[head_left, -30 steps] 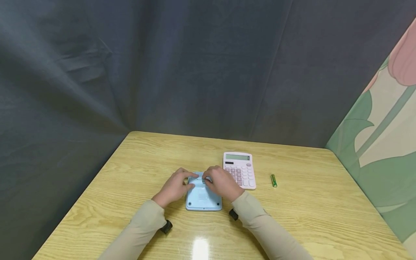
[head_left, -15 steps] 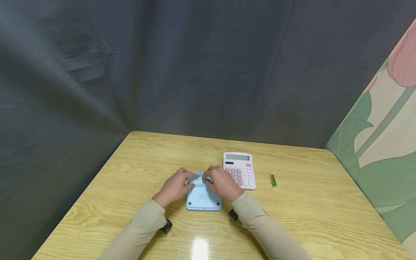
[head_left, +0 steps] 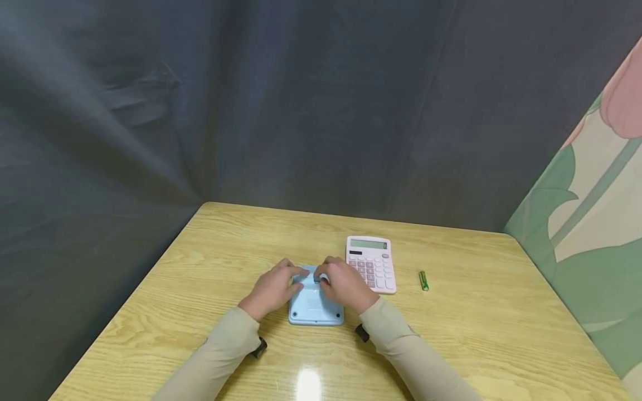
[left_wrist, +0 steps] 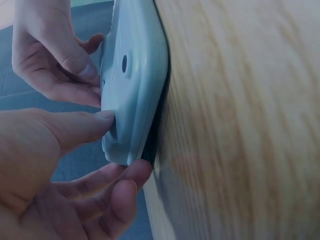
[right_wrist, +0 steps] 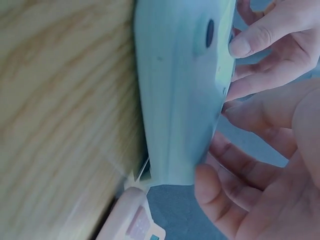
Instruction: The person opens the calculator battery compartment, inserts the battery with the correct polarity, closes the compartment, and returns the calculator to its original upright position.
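Note:
A light blue calculator (head_left: 316, 308) lies face down on the table, its back and small dark feet showing. My left hand (head_left: 273, 287) holds its left side, thumb on the back and fingers around the far edge in the left wrist view. Bent over the upper right part is my right hand (head_left: 348, 287). Its thumb and index fingertips meet at a small dark spot (head_left: 317, 279) near the top of the back, and I cannot tell what lies between them. In the right wrist view, the other fingers curl by the edge of the blue calculator (right_wrist: 175, 100).
A pink calculator (head_left: 371, 264) lies face up just right of my right hand, its display reading 0. Farther right on the wooden table (head_left: 476, 312) is a green battery (head_left: 423, 281). A dark curtain (head_left: 311, 111) hangs behind the table's far edge.
The head view has shifted very slightly. Both hands stay at the blue calculator with almost the same hold, and the pink calculator and battery have not moved on the table.

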A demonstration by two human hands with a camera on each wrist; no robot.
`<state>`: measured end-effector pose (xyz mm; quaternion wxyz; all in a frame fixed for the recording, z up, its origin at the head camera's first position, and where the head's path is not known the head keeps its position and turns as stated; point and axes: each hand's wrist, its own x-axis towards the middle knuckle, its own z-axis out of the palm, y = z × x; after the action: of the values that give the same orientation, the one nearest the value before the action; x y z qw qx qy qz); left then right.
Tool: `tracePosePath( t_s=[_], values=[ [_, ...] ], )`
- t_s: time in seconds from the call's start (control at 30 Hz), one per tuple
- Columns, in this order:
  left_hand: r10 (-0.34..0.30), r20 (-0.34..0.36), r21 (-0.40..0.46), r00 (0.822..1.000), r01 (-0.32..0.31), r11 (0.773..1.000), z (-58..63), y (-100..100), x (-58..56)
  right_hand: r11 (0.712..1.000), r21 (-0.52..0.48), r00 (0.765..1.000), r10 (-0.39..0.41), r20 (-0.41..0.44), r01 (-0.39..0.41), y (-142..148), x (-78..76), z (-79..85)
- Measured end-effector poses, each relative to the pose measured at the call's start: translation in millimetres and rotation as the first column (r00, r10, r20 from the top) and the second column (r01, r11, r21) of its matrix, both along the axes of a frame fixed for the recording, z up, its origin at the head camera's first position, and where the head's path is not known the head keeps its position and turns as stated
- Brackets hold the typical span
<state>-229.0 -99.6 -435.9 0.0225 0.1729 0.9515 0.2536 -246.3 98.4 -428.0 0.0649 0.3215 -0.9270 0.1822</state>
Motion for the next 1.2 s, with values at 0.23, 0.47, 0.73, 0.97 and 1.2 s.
tracePosePath(
  t_s=[0.23, 0.47, 0.73, 0.97, 1.2],
  values=[
    [0.009, 0.009, 0.015, 1.0, -0.009, 1.0, 1.3, 1.6, -0.3, 1.0, 0.004, 1.0, -0.019, -0.005, 0.019, -1.3, 0.0, -2.6],
    [0.015, 0.019, 0.016, 1.0, -0.016, 1.0, 3.2, 4.4, -0.3, 0.999, 0.007, 0.999, -0.031, -0.014, 0.031, -1.1, 1.0, -3.9],
    [0.033, 0.021, 0.011, 0.999, -0.034, 0.999, 5.6, 5.1, -1.9, 1.0, 0.003, 0.999, -0.02, -0.027, 0.021, -1.8, 2.9, -1.8],
    [0.036, 0.036, 0.022, 0.999, -0.037, 0.999, 7.8, 5.2, -5.3, 1.0, -0.02, 0.999, 0.02, 0.036, -0.019, 3.0, 1.0, 2.2],
    [0.047, 0.067, 0.083, 0.997, -0.052, 0.995, 5.9, -0.1, -4.9, 0.999, -0.045, 0.997, 0.003, 0.075, 0.0, 22.6, -6.5, 0.0]
  ],
)
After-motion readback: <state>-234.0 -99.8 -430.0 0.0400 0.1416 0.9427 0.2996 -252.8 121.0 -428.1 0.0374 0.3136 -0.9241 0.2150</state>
